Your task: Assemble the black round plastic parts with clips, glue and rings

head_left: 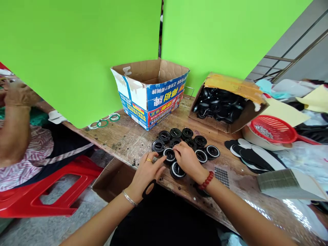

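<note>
Head view: glossy, round black pieces [191, 143] cluster on the brown wooden counter [119, 138]. The right hand [189, 160] bunches its fingers narrowly over them, any grip hard to tell; the left hand [147, 172] spreads its own loosely beside them. Behind stands an open blue-and-white cardboard box [160, 97].

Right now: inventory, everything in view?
wooden table: one, brown, centre
round pieces: about eleven, black, table front
printed cardboard box: one, blue-white-red, table back
open cardboard boxes: two, brown, back right, below table
plastic basket: one, red, right
flat strips: several, black, white, near basket
dotted sheet: one, grey, right of round pieces
thin rings: about three, green, white, table's left
flat panels: two, bright green, behind
plastic stool: one, red, left
co-worker: one, patterned top, far left
mixed clutter: uncountable, various colours, right edge
flat ring: one, black, lower centre
left hand: one, silver bracelet, beside round pieces
right hand: one, red bracelet, over round pieces
</note>
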Motion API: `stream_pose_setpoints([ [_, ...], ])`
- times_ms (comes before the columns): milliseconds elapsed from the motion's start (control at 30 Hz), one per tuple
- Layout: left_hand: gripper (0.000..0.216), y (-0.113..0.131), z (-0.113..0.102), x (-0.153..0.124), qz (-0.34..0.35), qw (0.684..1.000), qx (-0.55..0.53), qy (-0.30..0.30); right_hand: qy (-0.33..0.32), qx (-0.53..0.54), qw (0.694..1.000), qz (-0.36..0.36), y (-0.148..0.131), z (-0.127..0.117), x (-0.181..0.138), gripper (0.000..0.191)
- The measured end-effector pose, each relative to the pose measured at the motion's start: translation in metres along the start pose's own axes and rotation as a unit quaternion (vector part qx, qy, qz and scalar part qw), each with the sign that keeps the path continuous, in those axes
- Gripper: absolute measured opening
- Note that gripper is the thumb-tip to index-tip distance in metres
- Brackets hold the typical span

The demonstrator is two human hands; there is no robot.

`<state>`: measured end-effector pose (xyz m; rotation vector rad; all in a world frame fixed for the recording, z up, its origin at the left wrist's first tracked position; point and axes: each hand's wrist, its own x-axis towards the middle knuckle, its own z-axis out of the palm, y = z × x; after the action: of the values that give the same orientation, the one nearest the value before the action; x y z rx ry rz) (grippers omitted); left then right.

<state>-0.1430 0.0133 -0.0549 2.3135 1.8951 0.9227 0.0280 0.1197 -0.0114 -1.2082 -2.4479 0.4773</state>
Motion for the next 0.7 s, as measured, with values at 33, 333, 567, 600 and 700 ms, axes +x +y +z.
stream_pose_setpoints([
  [33,0.034,0.0,-0.001,0.001,0.0,1.0,-0.003,0.002,-0.011,-0.017,1.0,-0.002,-0.001,-0.001,-0.002,0.026],
  [333,0.031,0.008,-0.015,0.011,-0.011,0.998,0.037,-0.044,-0.104,-0.156,0.982,-0.037,-0.016,-0.011,-0.012,0.027],
  [567,0.028,-0.015,-0.006,0.013,0.078,0.996,0.048,0.018,0.024,-0.048,0.998,-0.021,0.014,-0.061,-0.055,0.02],
  [600,0.032,-0.018,-0.004,0.015,0.073,0.996,0.039,0.025,0.067,-0.048,0.997,-0.01,0.029,-0.074,-0.069,0.019],
  [700,0.039,-0.02,-0.001,0.022,0.064,0.997,0.022,0.046,0.189,-0.113,0.974,0.057,0.083,-0.116,-0.122,0.02],
])
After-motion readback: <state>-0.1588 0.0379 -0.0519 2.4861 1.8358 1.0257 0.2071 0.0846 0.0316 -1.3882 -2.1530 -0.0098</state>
